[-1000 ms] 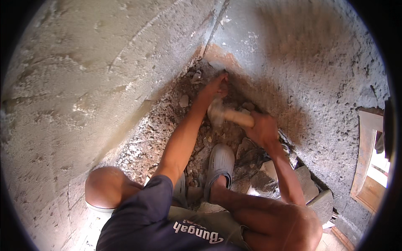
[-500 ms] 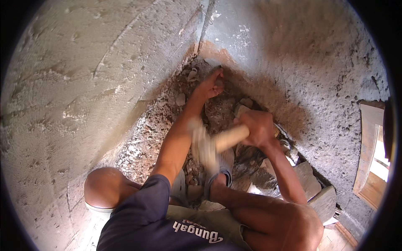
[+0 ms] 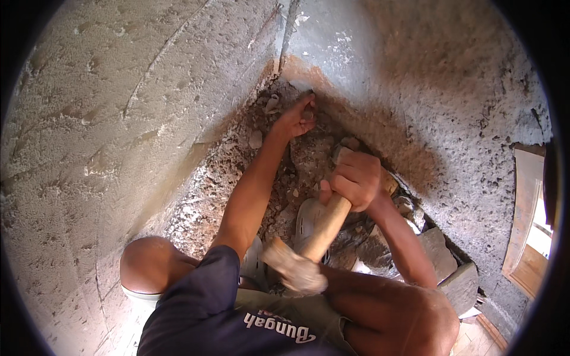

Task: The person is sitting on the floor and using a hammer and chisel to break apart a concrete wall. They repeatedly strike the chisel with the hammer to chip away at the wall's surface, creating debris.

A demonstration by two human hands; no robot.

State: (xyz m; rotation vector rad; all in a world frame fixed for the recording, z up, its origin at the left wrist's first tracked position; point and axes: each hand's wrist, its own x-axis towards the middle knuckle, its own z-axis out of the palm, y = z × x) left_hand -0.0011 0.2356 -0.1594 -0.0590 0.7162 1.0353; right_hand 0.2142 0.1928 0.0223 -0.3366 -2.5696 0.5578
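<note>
My right hand [image 3: 357,178] is wrapped round the wooden handle of a hammer [image 3: 325,231]. Its heavy head, smeared by motion, hangs low over my lap, between my knees. Far in the corner, at the foot of the walls, my left hand [image 3: 294,120] is closed with its fingers curled. Something small and greyish shows between those fingers, too dark to name. Broken rubble and soil [image 3: 279,172] lie under and around the left hand. A pale stone chip [image 3: 256,140] sits beside my left wrist.
Rough concrete walls rise on the left [image 3: 119,118] and right [image 3: 475,118], meeting at the far corner. Large stone slabs [image 3: 437,255] lie along the right wall. A wooden frame [image 3: 522,207] stands at the far right. My shoe [image 3: 307,219] rests amid the rubble.
The hammer's head has swung back toward my body, and the right hand has turned with it. My left hand stays in nearly the same place in the corner.
</note>
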